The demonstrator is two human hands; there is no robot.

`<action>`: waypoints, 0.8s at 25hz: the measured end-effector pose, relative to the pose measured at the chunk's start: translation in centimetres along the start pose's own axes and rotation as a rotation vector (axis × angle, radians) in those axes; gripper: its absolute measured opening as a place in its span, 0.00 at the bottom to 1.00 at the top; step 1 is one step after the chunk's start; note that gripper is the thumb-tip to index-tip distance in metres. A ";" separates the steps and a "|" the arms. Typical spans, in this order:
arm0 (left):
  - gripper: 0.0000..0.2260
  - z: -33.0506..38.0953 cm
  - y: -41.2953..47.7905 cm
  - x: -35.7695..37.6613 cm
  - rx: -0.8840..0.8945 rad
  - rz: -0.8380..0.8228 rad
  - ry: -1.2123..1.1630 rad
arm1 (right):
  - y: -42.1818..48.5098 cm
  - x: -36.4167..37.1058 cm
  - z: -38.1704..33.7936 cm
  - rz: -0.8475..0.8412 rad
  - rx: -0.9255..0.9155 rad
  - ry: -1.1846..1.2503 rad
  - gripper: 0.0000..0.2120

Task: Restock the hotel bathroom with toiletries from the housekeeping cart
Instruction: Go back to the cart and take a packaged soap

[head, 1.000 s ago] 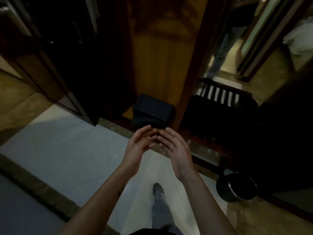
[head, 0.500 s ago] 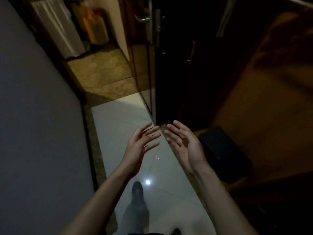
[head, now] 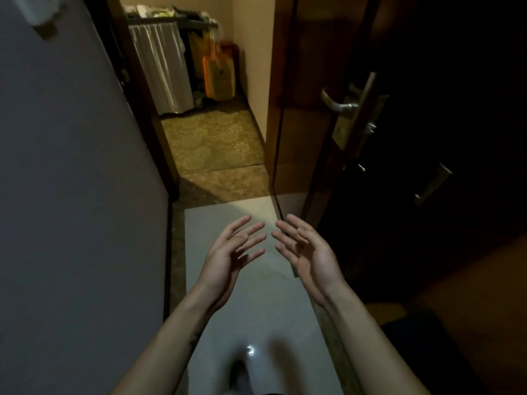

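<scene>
my left hand (head: 228, 258) and right hand (head: 308, 252) hover over the pale tile floor (head: 256, 309), palms turned toward each other, fingers loose and spread, holding nothing, fingertips near but apart. the housekeeping cart (head: 162, 67) with its grey curtain stands past the open door (head: 299, 124) on the patterned carpet (head: 214, 143), an orange bag (head: 219, 72) just beside it. the things on its top are too blurred to name.

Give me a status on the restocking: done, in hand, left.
Done: nothing visible; no toiletries show anywhere. In hand: nothing; the left hand and right hand are open and empty over the tiled floor, beside the open door. Left: all of it, by the look: reach the housekeeping cart out in the corridor, pick toiletries, carry them to the bathroom.
</scene>
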State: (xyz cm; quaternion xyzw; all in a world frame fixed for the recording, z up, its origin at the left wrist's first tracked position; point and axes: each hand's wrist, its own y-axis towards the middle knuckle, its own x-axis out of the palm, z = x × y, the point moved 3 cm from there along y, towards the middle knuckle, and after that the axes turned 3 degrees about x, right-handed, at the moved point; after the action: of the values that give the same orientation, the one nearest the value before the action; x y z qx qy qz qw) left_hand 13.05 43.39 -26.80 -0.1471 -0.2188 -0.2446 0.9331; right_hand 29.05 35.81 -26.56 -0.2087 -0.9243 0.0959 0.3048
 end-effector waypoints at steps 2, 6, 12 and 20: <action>0.16 2.0 3.4 -0.7 0.021 0.003 -0.009 | 3.9 2.1 -1.3 -0.022 -0.007 0.028 0.24; 0.17 4.8 11.4 -2.7 0.057 0.019 -0.009 | 12.8 4.5 -3.0 -0.060 0.005 0.072 0.19; 0.17 6.1 26.1 -5.0 0.068 0.101 0.007 | 29.3 5.6 -5.4 -0.119 0.039 0.059 0.17; 0.19 12.6 45.4 -6.7 0.162 0.247 0.005 | 50.4 11.1 -11.7 -0.221 0.120 -0.011 0.17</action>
State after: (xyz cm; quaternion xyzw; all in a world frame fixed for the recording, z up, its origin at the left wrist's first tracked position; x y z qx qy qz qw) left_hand 27.22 88.80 -26.79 -0.0966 -0.2160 -0.1098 0.9654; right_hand 44.53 86.43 -26.78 -0.0862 -0.9359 0.1182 0.3203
